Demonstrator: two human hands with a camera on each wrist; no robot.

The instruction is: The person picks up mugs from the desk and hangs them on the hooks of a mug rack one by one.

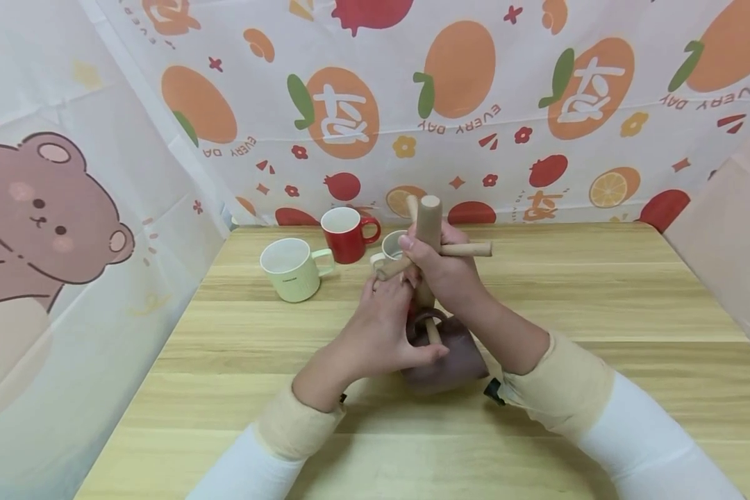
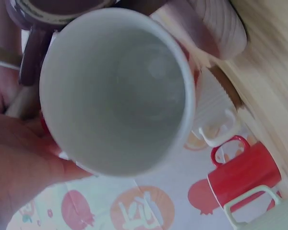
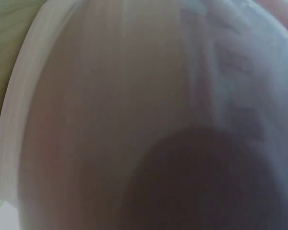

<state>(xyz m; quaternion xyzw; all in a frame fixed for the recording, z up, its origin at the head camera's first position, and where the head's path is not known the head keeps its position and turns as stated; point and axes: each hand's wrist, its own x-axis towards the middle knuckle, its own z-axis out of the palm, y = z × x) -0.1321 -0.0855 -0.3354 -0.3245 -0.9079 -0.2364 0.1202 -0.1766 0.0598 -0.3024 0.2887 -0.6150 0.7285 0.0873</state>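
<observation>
In the head view my right hand point(image 1: 450, 267) grips the upper post of a wooden mug tree point(image 1: 430, 219), whose pegs stick out around it. A dark purple-brown mug point(image 1: 450, 364) hangs tilted by its handle from a low peg on the near side; its surface fills much of the right wrist view, blurred. My left hand point(image 1: 384, 316) is at the tree's left side, thumb stretched towards the purple mug. Its fingers hold a red mug with a white inside point(image 2: 117, 91), mouth facing the left wrist camera. The head view mostly hides this mug behind the hand.
On the table point(image 1: 225, 347), to the left, stand a pale green mug point(image 1: 296, 281) and another red mug point(image 1: 344, 243). A white mug point(image 1: 395, 244) is behind my hands, partly hidden. A fruit-printed curtain point(image 1: 400, 90) hangs along the table's back edge.
</observation>
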